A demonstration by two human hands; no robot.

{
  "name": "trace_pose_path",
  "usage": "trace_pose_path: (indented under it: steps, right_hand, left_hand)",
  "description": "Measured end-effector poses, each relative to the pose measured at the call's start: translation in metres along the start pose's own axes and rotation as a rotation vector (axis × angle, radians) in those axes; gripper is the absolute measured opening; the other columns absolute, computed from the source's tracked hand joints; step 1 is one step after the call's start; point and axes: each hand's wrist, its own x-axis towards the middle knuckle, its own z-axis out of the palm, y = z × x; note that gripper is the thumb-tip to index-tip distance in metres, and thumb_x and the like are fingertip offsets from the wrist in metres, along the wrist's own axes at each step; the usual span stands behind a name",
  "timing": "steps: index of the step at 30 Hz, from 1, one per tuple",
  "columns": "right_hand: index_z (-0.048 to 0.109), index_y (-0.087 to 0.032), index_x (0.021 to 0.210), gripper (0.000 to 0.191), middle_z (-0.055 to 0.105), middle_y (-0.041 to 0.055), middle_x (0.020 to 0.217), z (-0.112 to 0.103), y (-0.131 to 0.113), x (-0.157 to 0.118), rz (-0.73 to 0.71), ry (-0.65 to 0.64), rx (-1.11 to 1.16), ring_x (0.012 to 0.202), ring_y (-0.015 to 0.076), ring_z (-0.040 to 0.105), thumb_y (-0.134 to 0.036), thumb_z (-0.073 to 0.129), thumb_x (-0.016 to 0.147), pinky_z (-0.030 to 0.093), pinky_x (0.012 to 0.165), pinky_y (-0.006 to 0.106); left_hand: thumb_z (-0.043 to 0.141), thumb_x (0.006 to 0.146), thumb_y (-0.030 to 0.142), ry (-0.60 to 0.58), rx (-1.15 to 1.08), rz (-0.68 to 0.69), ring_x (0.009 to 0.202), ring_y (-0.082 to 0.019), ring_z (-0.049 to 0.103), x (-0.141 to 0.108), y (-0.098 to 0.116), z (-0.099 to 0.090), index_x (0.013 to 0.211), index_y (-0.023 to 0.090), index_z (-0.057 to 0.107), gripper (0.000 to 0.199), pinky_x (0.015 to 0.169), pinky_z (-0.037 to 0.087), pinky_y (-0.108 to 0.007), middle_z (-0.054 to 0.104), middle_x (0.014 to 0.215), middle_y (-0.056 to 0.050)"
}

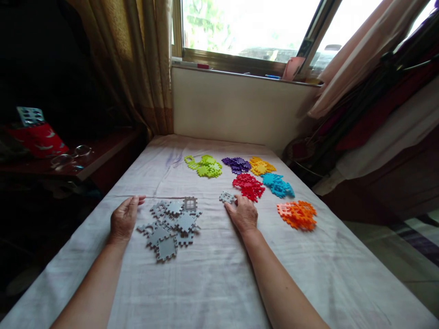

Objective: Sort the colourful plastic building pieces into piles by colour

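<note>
My right hand (244,214) pinches the edge of a grey window-patterned interlocking tile (227,197), held at or just above the sheet. To the left of the grey pile, my left hand (124,218) rests on its side, fingers stretched toward the right and nothing seen in them. Between both hands lies a heap of grey interlocking plastic tiles (167,248) with notched edges, some solid and some with window openings. Just beyond my right hand is a pile of red tiles (248,185).
Farther back are piles of lime green (208,166), purple (236,164) and yellow tiles (261,166). Blue tiles (277,185) and orange tiles (297,214) lie to the right. A dark side table (103,141) at left holds glasses (63,160) and a red pouch (46,140).
</note>
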Motion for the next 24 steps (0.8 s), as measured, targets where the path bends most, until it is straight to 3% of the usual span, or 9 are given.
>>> trace_pose_path:
  steps: [3, 6, 9, 12, 16, 19, 24]
  right_hand:
    - [0.066, -0.018, 0.113, 0.033, 0.069, 0.0084, 0.090, 0.000, 0.003, -0.003, -0.009, 0.024, 0.092, 0.085, 0.0237, 0.060, -0.037, 0.064, 0.086, 0.044, 0.079, 0.033]
    - [0.068, -0.020, 0.106, 0.025, 0.069, 0.0076, 0.093, -0.001, -0.002, -0.007, -0.063, 0.057, 0.225, 0.083, 0.0217, 0.060, -0.031, 0.054, 0.089, 0.045, 0.082, 0.034]
    - [0.071, -0.023, 0.096, 0.023, 0.071, 0.0071, 0.093, 0.000, -0.024, -0.010, -0.176, 0.013, 0.327, 0.088, 0.0215, 0.062, -0.028, 0.049, 0.091, 0.046, 0.087, 0.033]
    - [0.073, -0.025, 0.097, 0.022, 0.072, 0.0061, 0.095, 0.004, -0.053, -0.011, -0.249, -0.116, 0.381, 0.090, 0.0210, 0.064, -0.030, 0.053, 0.091, 0.048, 0.086, 0.032]
    - [0.073, -0.025, 0.105, 0.023, 0.073, 0.0064, 0.095, 0.012, -0.083, -0.010, -0.204, -0.240, 0.390, 0.086, 0.0203, 0.065, -0.035, 0.059, 0.089, 0.049, 0.080, 0.031]
    - [0.074, -0.025, 0.102, 0.021, 0.074, 0.0044, 0.094, 0.016, -0.093, -0.007, -0.145, -0.298, 0.419, 0.080, 0.0185, 0.064, -0.034, 0.065, 0.084, 0.049, 0.078, 0.031]
    - [0.070, -0.024, 0.085, 0.010, 0.071, 0.0001, 0.087, 0.011, -0.090, -0.010, -0.135, -0.249, 0.633, 0.073, 0.0149, 0.063, -0.025, 0.061, 0.080, 0.050, 0.072, 0.027]
  left_hand:
    - [0.047, 0.083, 0.071, 0.009, 0.000, -0.005, 0.091, -0.025, 0.073, 0.000, 0.003, 0.000, 0.091, 0.020, 0.072, 0.058, 0.089, 0.057, -0.039, 0.077, 0.091, -0.009]
    - [0.046, 0.084, 0.071, 0.012, 0.005, -0.005, 0.090, -0.025, 0.073, -0.001, 0.004, 0.000, 0.091, 0.019, 0.072, 0.059, 0.087, 0.058, -0.039, 0.077, 0.091, -0.009]
    - [0.046, 0.084, 0.070, 0.003, 0.012, 0.000, 0.089, -0.025, 0.073, -0.001, 0.004, 0.001, 0.091, 0.018, 0.072, 0.059, 0.086, 0.058, -0.038, 0.077, 0.092, -0.009]
    - [0.046, 0.084, 0.070, -0.003, 0.020, 0.002, 0.088, -0.024, 0.073, -0.001, 0.005, 0.001, 0.092, 0.018, 0.072, 0.059, 0.087, 0.058, -0.038, 0.077, 0.091, -0.009]
    - [0.045, 0.083, 0.071, -0.009, 0.029, 0.004, 0.088, -0.024, 0.073, -0.001, 0.006, 0.001, 0.091, 0.018, 0.073, 0.060, 0.085, 0.059, -0.037, 0.076, 0.089, -0.009]
    - [0.046, 0.082, 0.071, -0.014, 0.032, 0.002, 0.087, -0.024, 0.073, -0.002, 0.008, 0.001, 0.090, 0.018, 0.073, 0.061, 0.085, 0.059, -0.037, 0.076, 0.089, -0.009]
    - [0.046, 0.081, 0.072, -0.019, 0.032, -0.007, 0.086, -0.024, 0.073, -0.002, 0.009, 0.002, 0.089, 0.018, 0.073, 0.061, 0.085, 0.059, -0.038, 0.076, 0.086, -0.009]
